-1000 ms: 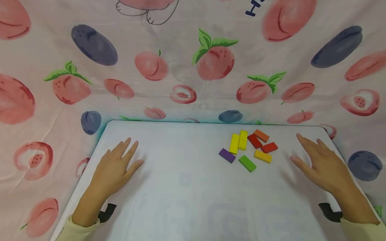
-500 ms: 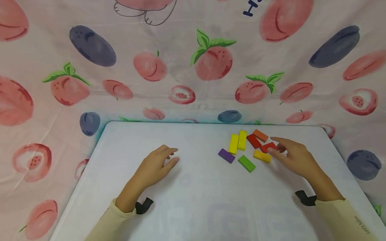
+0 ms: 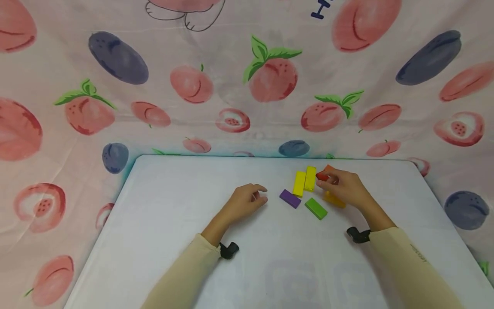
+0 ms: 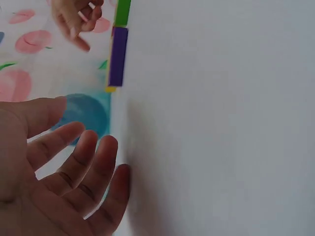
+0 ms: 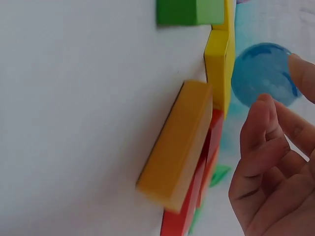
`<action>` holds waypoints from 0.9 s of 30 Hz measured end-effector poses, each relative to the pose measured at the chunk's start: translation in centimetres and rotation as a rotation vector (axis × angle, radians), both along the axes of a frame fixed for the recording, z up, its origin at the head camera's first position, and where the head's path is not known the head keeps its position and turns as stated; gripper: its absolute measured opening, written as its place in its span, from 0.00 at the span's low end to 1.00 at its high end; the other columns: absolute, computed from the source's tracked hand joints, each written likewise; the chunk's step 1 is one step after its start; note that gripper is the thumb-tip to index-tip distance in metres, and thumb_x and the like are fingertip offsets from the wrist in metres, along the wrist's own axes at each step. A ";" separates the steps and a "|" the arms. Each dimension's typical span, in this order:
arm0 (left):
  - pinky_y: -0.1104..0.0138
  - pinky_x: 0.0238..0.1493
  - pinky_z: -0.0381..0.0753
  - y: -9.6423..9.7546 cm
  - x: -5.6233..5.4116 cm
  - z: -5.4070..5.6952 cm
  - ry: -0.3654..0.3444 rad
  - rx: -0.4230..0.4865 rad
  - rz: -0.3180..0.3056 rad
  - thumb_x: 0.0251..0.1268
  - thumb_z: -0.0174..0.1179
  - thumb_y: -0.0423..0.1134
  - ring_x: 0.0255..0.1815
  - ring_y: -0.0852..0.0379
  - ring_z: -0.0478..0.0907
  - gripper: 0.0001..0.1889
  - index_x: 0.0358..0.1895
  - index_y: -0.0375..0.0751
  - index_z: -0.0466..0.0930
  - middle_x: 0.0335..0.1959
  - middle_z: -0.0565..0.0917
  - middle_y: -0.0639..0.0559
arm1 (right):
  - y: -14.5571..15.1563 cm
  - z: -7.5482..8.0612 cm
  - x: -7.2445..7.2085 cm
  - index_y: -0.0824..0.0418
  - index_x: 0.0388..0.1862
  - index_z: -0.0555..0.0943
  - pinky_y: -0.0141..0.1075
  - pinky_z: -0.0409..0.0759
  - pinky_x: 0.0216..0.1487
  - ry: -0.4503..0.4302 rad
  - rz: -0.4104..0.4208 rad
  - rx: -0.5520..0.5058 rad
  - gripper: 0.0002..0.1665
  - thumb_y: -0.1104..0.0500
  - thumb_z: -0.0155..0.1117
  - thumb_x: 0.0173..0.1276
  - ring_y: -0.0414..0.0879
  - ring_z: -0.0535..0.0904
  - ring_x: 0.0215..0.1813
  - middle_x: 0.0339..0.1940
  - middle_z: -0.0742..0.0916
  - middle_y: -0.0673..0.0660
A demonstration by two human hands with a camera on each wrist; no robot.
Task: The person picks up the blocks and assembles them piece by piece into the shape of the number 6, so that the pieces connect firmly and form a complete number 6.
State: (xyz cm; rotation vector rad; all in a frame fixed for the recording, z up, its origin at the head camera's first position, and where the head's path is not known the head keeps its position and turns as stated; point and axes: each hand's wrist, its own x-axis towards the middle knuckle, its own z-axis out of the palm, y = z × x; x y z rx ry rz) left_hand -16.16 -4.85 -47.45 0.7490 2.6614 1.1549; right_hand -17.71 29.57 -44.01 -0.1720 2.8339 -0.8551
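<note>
My right hand [image 3: 345,186] is above the right part of the block cluster, its fingers bent and nothing between them in the right wrist view. It partly hides a red block [image 3: 321,176], an orange block [image 3: 329,167] and an amber block [image 3: 335,200]; another red block [image 5: 174,223] shows low in the right wrist view. Two yellow blocks [image 3: 299,184] lie side by side just left of its fingertips. My left hand [image 3: 243,201], loosely curled and holding nothing, hovers left of the purple block [image 3: 290,198]. A green block [image 3: 316,208] lies nearest the front.
All blocks lie on a white tabletop [image 3: 193,257]. Behind its far edge hangs a pale cloth [image 3: 231,51] printed with peaches and blue fruit. Each wrist wears a small black camera mount, such as the one [image 3: 359,235] on the right.
Both hands have come inward from the table's sides. The right has moved left over the red and orange blocks, the left rightward toward the purple one. The blocks in sight have stayed put.
</note>
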 end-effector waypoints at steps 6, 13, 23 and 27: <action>0.70 0.41 0.78 2.8 -1.5 -1.1 -0.036 0.032 -0.019 0.73 0.62 0.43 0.36 0.59 0.78 0.17 0.60 0.43 0.84 0.36 0.84 0.50 | -1.5 -0.7 -1.7 0.57 0.65 0.80 0.34 0.74 0.35 -0.036 0.006 -0.018 0.33 0.38 0.67 0.70 0.50 0.75 0.38 0.38 0.83 0.57; 0.71 0.39 0.75 5.2 -2.5 -1.6 -0.078 -0.010 -0.001 0.72 0.63 0.47 0.36 0.61 0.75 0.18 0.61 0.51 0.84 0.36 0.83 0.54 | -2.7 -1.2 -3.2 0.53 0.69 0.78 0.37 0.71 0.37 -0.135 -0.025 0.017 0.39 0.32 0.65 0.68 0.51 0.74 0.40 0.37 0.82 0.57; 0.69 0.31 0.70 6.2 -2.7 -0.8 -0.153 -0.230 0.039 0.73 0.61 0.55 0.33 0.60 0.74 0.20 0.65 0.65 0.81 0.30 0.78 0.58 | -3.3 -2.0 -4.9 0.48 0.74 0.73 0.34 0.69 0.29 -0.284 -0.042 0.048 0.46 0.29 0.68 0.62 0.49 0.77 0.25 0.22 0.82 0.53; 0.70 0.29 0.69 6.3 -2.9 -0.5 -0.150 -0.260 0.024 0.73 0.61 0.55 0.31 0.60 0.73 0.21 0.67 0.65 0.80 0.29 0.78 0.58 | -3.4 -2.3 -5.4 0.48 0.73 0.74 0.35 0.70 0.28 -0.282 -0.027 0.055 0.45 0.32 0.72 0.61 0.48 0.77 0.22 0.19 0.81 0.52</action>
